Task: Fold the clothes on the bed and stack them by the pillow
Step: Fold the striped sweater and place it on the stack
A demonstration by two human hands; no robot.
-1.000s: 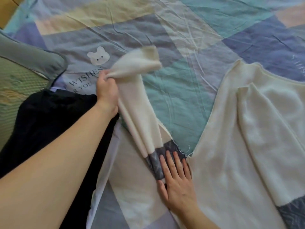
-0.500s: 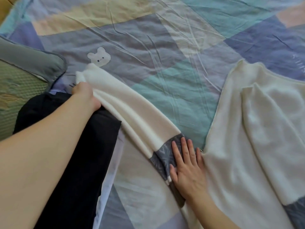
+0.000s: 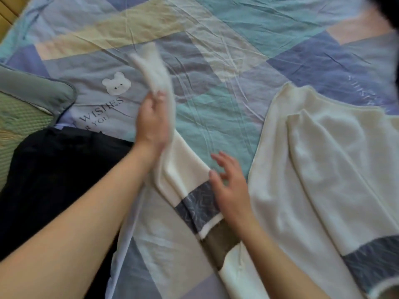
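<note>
- Across the right and middle of the bed lies a cream garment (image 3: 323, 169), spread flat, with grey patterned bands on it.
- Its sleeve (image 3: 185, 169) runs up toward the left; the blurred cuff end stands raised above the quilt (image 3: 216, 108).
- The left hand (image 3: 153, 119) grips the sleeve near that cuff, fingers curled round the cloth.
- The right hand (image 3: 228, 182) is beside the sleeve's grey band, fingers spread and relaxed, holding nothing.
- A black garment (image 3: 54, 180) lies at the left, under the left forearm.
- A green pillow (image 3: 23, 113) lies at the left edge, touching the black garment.
</note>
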